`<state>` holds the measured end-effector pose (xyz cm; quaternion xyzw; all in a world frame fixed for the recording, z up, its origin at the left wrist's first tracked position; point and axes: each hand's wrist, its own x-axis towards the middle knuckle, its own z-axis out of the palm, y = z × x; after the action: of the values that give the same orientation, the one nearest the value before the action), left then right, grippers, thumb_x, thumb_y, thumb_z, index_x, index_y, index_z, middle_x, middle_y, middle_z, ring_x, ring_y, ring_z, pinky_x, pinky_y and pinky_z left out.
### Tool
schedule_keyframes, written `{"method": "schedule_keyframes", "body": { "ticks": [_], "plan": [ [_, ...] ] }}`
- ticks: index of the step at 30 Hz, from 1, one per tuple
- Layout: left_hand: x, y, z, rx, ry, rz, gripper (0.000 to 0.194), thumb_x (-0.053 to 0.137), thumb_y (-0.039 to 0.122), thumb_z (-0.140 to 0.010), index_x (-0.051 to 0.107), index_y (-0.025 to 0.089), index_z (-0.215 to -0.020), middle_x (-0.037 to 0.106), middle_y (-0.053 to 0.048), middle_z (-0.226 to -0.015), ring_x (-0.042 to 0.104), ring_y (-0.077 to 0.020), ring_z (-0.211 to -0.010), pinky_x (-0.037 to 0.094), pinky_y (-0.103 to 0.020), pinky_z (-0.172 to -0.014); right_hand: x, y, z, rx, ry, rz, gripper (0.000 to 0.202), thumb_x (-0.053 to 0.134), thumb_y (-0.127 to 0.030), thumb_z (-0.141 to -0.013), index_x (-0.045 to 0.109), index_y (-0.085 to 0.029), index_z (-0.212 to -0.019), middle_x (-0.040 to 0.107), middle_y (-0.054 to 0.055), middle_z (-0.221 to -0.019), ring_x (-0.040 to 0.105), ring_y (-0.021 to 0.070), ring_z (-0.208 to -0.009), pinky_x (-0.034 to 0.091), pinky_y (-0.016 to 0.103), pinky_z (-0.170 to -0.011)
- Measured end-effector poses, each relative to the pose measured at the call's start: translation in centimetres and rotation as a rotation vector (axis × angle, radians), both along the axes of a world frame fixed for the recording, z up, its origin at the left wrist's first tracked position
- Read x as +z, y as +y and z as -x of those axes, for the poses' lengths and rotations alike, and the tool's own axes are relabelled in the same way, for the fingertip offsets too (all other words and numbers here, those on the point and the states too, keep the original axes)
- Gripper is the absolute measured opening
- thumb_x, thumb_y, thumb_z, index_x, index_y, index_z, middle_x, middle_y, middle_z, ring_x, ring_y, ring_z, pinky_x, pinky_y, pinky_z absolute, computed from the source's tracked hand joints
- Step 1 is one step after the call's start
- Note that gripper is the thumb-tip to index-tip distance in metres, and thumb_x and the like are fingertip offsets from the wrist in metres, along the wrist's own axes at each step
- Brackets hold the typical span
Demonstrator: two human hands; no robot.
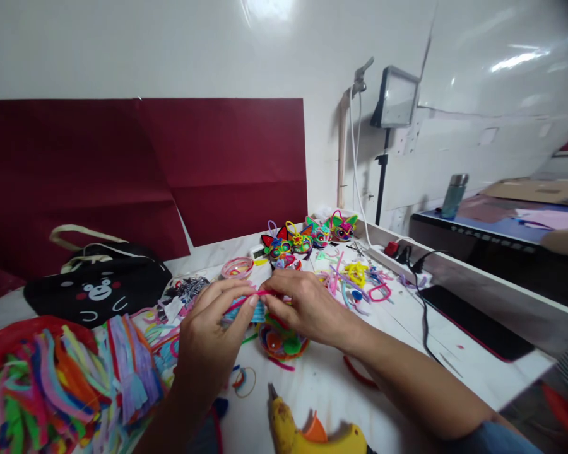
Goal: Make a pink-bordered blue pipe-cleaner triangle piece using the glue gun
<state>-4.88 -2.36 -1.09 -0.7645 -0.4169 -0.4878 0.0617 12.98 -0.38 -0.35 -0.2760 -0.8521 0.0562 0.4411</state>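
Note:
My left hand (214, 316) pinches a pink pipe cleaner (236, 304) between thumb and fingers. My right hand (307, 306) has its fingertips closed on the same strand, close to the left thumb. Behind the strand shows a patch of light blue pipe cleaners (257, 313). Just below, a round multicoloured pipe-cleaner piece (284, 343) rests on the table, its top partly covered by my right hand. A yellow glue gun (288, 429) lies nearest to me, its dark nozzle pointing away.
Pipe-cleaner bundles (57, 384) fill a red tray (38, 325) at left, near a black bag (99, 293). Finished animal-like figures (300, 239) line the back. Loose pieces (355, 274) scatter rightward, before a power strip (400, 263) and black phone-like slab (476, 321). Another person's arm (563, 243) shows far right.

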Motion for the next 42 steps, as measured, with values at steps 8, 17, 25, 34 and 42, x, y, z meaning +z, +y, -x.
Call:
{"method": "schedule_keyframes", "body": {
  "ticks": [8, 17, 25, 34, 42],
  "plan": [
    [0.02, -0.31, 0.15, 0.032, 0.021, 0.006, 0.010, 0.059, 0.024, -0.086, 0.067, 0.019, -0.086, 0.070, -0.003, -0.090, 0.065, -0.0172, -0.090, 0.048, -0.029, -0.086, -0.08, -0.07, -0.05, 0.017, -0.002, 0.030, 0.013, 0.054, -0.014, -0.090, 0.066, -0.011, -0.086, 0.063, 0.004, -0.078, 0.056, 0.0118, -0.069, 0.040, 0.022, -0.065],
    [0.25, -0.53, -0.40, 0.076, 0.059, -0.030, 0.009, 0.057, 0.021, -0.086, 0.065, 0.018, -0.084, 0.070, -0.002, -0.085, 0.065, -0.0154, -0.083, 0.049, -0.026, -0.082, 0.00, 0.12, 0.05, 0.008, 0.009, 0.057, 0.013, 0.054, -0.015, -0.090, 0.064, -0.012, -0.083, 0.063, 0.003, -0.077, 0.055, 0.0114, -0.068, 0.039, 0.021, -0.063],
    [0.15, -0.30, -0.20, 0.103, 0.023, -0.007, 0.009, 0.057, 0.023, -0.086, 0.065, 0.019, -0.083, 0.070, -0.001, -0.085, 0.066, -0.0159, -0.083, 0.049, -0.026, -0.079, 0.00, 0.04, -0.05, 0.017, 0.029, 0.093, 0.006, 0.059, -0.017, -0.085, 0.064, -0.014, -0.088, 0.064, 0.003, -0.080, 0.056, 0.0122, -0.069, 0.041, 0.022, -0.065],
    [0.08, -0.36, -0.19, 0.064, 0.024, 0.003, 0.006, 0.061, 0.023, -0.085, 0.066, 0.020, -0.086, 0.070, -0.001, -0.088, 0.066, -0.0152, -0.084, 0.048, -0.025, -0.082, 0.15, 0.06, -0.17, -0.015, -0.047, 0.168, 0.010, 0.056, -0.013, -0.086, 0.066, -0.013, -0.085, 0.064, 0.003, -0.078, 0.056, 0.0126, -0.070, 0.039, 0.023, -0.065],
    [0.16, -0.31, -0.15, 0.062, 0.043, 0.046, 0.008, 0.058, 0.023, -0.086, 0.066, 0.019, -0.083, 0.070, -0.001, -0.085, 0.066, -0.0144, -0.082, 0.047, -0.023, -0.079, 0.31, 0.11, -0.10, -0.024, -0.068, 0.159, 0.010, 0.057, -0.013, -0.086, 0.065, -0.013, -0.080, 0.062, 0.002, -0.073, 0.053, 0.0117, -0.065, 0.036, 0.023, -0.062]
  ]
}}
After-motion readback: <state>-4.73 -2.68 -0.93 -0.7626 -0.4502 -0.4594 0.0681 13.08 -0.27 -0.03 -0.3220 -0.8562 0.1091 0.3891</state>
